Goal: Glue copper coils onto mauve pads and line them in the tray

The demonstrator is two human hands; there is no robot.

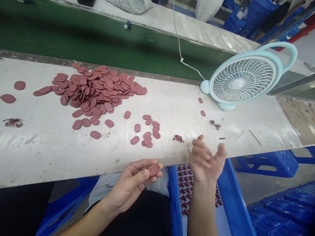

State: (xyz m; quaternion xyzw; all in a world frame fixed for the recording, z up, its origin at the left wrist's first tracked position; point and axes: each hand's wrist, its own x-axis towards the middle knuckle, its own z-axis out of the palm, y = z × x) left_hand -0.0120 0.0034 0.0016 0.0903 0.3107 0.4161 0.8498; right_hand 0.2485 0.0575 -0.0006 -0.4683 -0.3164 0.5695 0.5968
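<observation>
Between the thumb and fingers of my left hand is one dark red oval disc with small holes, held just in front of the table edge. My right hand is raised at the edge, palm up, its fingers apart and slightly blurred, with nothing visible in it. A large heap of similar red discs lies on the white table at the left. Several loose discs lie nearer to my hands. Small dark red and white pieces sit just left of my right hand's fingertips.
A light blue fan stands at the right, its white cable running back over a green belt. Under my right forearm is a blue crate with rows of small dark red pieces. A thin stick lies at the right.
</observation>
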